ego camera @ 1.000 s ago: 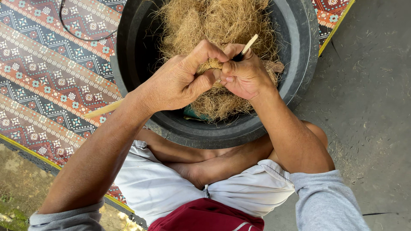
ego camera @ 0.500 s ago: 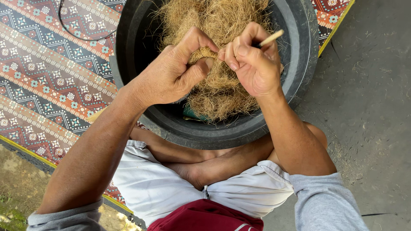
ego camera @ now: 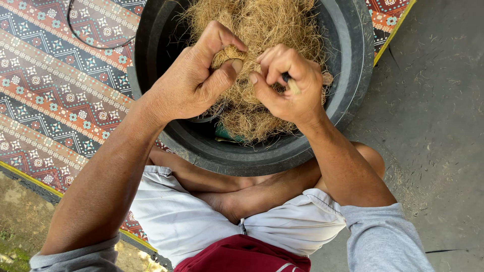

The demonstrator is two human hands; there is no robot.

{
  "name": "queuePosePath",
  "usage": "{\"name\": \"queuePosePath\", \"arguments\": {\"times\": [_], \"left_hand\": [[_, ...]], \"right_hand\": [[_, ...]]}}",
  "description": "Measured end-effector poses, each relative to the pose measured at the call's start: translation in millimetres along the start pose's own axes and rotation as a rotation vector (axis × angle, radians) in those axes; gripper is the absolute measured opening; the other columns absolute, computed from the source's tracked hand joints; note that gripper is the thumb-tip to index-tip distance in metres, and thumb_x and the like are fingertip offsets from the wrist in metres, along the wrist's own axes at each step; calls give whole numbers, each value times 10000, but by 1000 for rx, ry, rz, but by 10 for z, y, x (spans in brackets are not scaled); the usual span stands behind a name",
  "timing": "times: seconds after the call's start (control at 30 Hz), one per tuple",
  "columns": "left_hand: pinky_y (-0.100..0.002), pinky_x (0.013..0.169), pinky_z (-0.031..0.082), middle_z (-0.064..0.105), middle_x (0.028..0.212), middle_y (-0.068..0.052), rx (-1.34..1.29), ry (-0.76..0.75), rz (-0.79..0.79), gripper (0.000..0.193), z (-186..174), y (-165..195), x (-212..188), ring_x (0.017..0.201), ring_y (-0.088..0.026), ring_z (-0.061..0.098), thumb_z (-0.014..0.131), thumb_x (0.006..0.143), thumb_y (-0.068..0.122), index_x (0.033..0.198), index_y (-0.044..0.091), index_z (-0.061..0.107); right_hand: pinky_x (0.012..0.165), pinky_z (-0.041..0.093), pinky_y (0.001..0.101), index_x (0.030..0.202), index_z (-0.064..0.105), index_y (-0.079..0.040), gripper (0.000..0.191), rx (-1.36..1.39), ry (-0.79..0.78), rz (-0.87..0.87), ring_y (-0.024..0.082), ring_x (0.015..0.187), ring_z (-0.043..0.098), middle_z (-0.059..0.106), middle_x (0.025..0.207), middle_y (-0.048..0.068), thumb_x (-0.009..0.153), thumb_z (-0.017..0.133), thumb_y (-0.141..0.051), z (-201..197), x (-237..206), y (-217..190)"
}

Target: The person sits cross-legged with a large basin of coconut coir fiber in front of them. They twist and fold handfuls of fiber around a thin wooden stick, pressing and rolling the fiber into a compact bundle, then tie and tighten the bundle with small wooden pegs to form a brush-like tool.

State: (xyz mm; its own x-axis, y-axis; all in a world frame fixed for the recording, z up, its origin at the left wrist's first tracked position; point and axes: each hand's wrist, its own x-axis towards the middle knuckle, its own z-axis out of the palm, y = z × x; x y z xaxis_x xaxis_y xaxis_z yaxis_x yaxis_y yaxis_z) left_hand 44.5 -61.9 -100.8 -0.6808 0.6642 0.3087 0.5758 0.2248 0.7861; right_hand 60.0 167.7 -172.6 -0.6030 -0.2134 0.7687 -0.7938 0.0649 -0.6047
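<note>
Nearest the camera: crossed bare legs, white shorts (ego camera: 191,221), dark red garment at the waist, grey sleeves pushed up both forearms. The person sits on the ground.

Ground, right side: bare grey concrete floor (ego camera: 438,126), dusty, with loose fibre scraps scattered on it. Ground, left side: woven mat (ego camera: 55,95) with geometric pattern in red, blue and white, yellow edging; beyond its near edge, a strip of earth and a little grass. Daylight, outdoor or open-sided setting.

Just beyond the knees: round black tub (ego camera: 353,55), its near rim resting against the legs, partly on the mat and partly on the concrete. Contents: heap of coarse tan fibre (ego camera: 262,25), piled high; a small green item shows beneath it at the near side, kind not clear.

Above the tub, left hand (ego camera: 194,80): fingers and thumb pinched closed around a small wad of fibre (ego camera: 228,53), held over the heap, roughly oval, long axis running left to right.

Right hand (ego camera: 287,85), just beside the left, thumbs nearly meeting: clenched around a thin pale stick (ego camera: 293,86), of which only a short end shows between the fingers, pointing toward the camera and slightly right.

Far left on the mat: thin dark loop of wire or cord (ego camera: 80,38).
</note>
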Motion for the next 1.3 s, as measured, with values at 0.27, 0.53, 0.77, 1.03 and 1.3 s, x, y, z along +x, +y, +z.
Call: {"name": "queuePosePath", "arguments": {"times": [0.27, 0.53, 0.77, 1.03, 1.3], "left_hand": [[-361, 767, 489, 555, 1015, -117, 36, 13, -51, 223, -30, -25, 45, 843, -228, 613, 568, 1106, 123, 1306, 43, 510], [-404, 709, 493, 564, 1041, -154, 102, 20, 23, 260, 30, -107, 134, 792, -297, 631, 594, 1105, 71, 1337, 35, 484], [-528, 680, 490, 650, 859, -236, 263, -53, -29, 351, 78, -110, 124, 828, -457, 667, 629, 1047, 134, 1300, 7, 422], [-561, 570, 488, 642, 665, -223, 429, -204, -113, 346, 224, -87, 110, 671, -479, 646, 630, 1016, 209, 1132, -1, 381], [-533, 503, 500, 659, 616, -196, 455, -346, -181, 370, 366, 18, 69, 600, -443, 664, 646, 974, 222, 1093, -4, 379]], "right_hand": [[764, 569, 372, 742, 397, -111, 427, -228, -70, -214, 181, 698, 571, 480, 710, 28, 810, 676, 204, -28, 159, -285], [932, 602, 442, 717, 363, -85, 455, -354, -215, -303, 216, 788, 630, 466, 697, 31, 827, 703, 196, -85, 357, -581], [956, 545, 472, 747, 472, -41, 348, -519, -327, -284, 271, 970, 613, 563, 776, 70, 819, 768, 127, -147, 428, -769], [974, 496, 406, 867, 588, -78, 161, -663, -520, -248, 237, 1016, 610, 612, 927, 34, 885, 747, -63, -350, 372, -786], [885, 487, 422, 838, 530, -75, 268, -453, -507, -108, 259, 870, 577, 547, 822, 49, 785, 777, 15, -329, 357, -742]]}}
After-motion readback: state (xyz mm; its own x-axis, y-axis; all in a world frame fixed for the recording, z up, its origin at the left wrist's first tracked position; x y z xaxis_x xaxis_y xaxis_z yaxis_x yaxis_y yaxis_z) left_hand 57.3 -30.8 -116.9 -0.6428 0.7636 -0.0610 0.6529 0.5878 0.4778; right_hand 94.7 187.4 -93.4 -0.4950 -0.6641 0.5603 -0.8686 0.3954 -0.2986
